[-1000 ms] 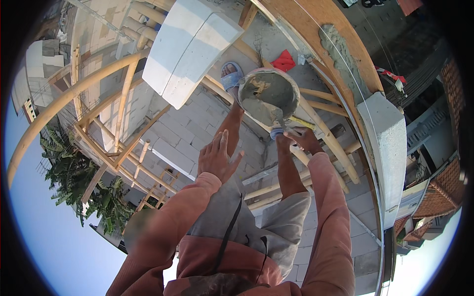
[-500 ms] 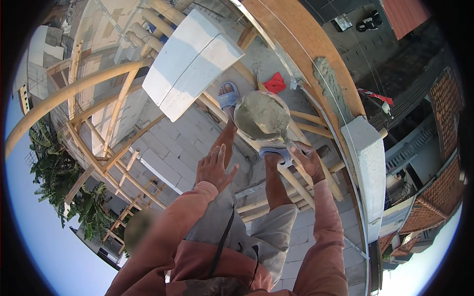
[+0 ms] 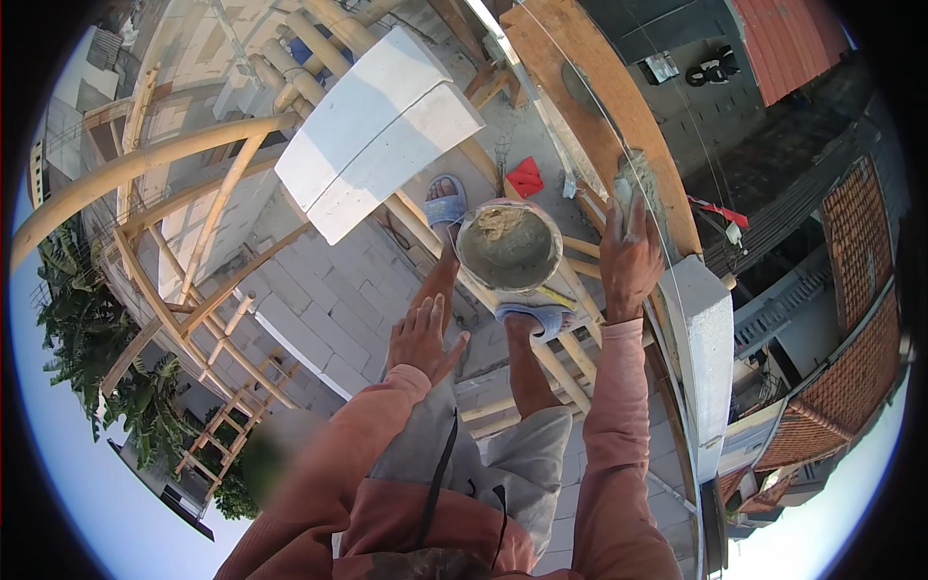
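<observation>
Mortar-smeared trowel (image 3: pixel 630 188) gripped in right hand (image 3: pixel 628 261) over wooden plank (image 3: pixel 590 106); left hand (image 3: pixel 423 338) open, empty. Round grey mortar bucket (image 3: pixel 508 247) sits between blue sandals (image 3: pixel 445 201), white block (image 3: pixel 372 130) beside.

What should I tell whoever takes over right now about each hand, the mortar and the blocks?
Left hand: empty, fingers spread, hanging over the left knee.
Right hand: holding a trowel loaded with mortar, at the wooden plank.
Mortar bucket: between the feet on the bamboo scaffold, partly full.
White block: lying on the scaffold, front left.
Done: trowel loaded.
Left: the top of the white block wall on the right shows no mortar yet.
</observation>
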A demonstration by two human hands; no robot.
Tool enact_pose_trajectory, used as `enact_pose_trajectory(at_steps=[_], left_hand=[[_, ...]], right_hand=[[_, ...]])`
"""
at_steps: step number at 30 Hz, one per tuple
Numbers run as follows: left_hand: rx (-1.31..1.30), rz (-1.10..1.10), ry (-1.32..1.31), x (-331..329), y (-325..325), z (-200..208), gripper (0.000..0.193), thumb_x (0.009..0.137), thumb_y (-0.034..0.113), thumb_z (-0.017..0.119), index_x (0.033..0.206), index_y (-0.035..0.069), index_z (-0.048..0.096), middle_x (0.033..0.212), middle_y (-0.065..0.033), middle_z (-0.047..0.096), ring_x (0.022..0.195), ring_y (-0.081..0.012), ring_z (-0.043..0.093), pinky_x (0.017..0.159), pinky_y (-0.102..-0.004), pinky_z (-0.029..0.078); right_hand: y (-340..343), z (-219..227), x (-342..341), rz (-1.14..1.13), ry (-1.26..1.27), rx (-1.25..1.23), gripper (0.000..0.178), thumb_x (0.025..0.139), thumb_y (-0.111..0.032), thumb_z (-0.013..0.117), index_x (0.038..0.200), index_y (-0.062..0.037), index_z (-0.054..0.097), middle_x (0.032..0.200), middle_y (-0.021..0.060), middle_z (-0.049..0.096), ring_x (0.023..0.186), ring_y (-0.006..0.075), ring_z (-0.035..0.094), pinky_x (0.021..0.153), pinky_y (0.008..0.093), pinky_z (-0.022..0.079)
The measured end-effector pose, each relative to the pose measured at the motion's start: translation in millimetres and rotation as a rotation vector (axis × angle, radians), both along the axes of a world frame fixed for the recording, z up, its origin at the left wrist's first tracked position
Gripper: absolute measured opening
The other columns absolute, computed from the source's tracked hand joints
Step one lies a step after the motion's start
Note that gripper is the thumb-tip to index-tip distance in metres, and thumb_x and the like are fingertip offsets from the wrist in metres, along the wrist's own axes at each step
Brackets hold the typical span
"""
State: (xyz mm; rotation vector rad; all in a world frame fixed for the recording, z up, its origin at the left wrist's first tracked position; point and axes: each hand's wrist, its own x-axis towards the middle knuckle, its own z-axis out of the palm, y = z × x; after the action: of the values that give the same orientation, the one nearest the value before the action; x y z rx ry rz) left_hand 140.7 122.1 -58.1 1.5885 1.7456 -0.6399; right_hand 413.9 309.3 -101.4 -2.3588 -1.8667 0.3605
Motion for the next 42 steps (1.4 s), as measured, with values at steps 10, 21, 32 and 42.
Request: enact_pose_trajectory(at_steps=[10,21,32,42], left_hand=[[0.056,0.004,-0.017,-0.5,0.8,-0.7,0.084,0.094,0.062,0.055,0.157,0.009,0.038,0.151,-0.0121,0.050,0.136,-0.0273,0.049,0.108,-0.0448,0.040],[0.045,0.011,-0.017,1.1,0.3,-2.9,0.084,0.092,0.060,0.058,0.156,0.008,0.040,0.152,-0.0129,0.050,0.137,-0.0276,0.050,0.109,-0.0455,0.040],[0.015,0.014,-0.016,-3.4,1.1,-3.6,0.083,0.093,0.060,0.057,0.156,0.008,0.039,0.152,-0.0142,0.049,0.137,-0.0288,0.050,0.110,-0.0459,0.040],[0.048,-0.014,-0.027,-0.7,1.7,-4.8,0.084,0.093,0.058,0.061,0.156,0.006,0.038,0.153,-0.0138,0.050,0.136,-0.0281,0.053,0.112,-0.0438,0.040]], right_hand=[[-34.9,7.6,19.5,-0.030,-0.031,0.033,0.048,0.097,-0.038,0.068,0.134,-0.0067,0.065,0.117,0.0227,0.071,0.107,0.0378,0.070,0.085,0.0460,0.059],[-70.0,6.1,28.2,0.004,0.163,0.141,0.046,0.096,-0.030,0.070,0.127,0.0033,0.066,0.115,0.0272,0.070,0.103,0.0454,0.067,0.088,0.0475,0.055],[-196.3,-17.5,6.0,-0.182,0.530,-0.479,0.051,0.097,-0.037,0.066,0.129,0.0021,0.066,0.120,0.0273,0.069,0.110,0.0455,0.066,0.095,0.0489,0.052],[-168.3,-144.1,-58.4,-0.127,0.260,-0.914,0.048,0.096,-0.047,0.059,0.115,-0.0051,0.071,0.119,0.0239,0.070,0.110,0.0458,0.067,0.096,0.0538,0.054]])
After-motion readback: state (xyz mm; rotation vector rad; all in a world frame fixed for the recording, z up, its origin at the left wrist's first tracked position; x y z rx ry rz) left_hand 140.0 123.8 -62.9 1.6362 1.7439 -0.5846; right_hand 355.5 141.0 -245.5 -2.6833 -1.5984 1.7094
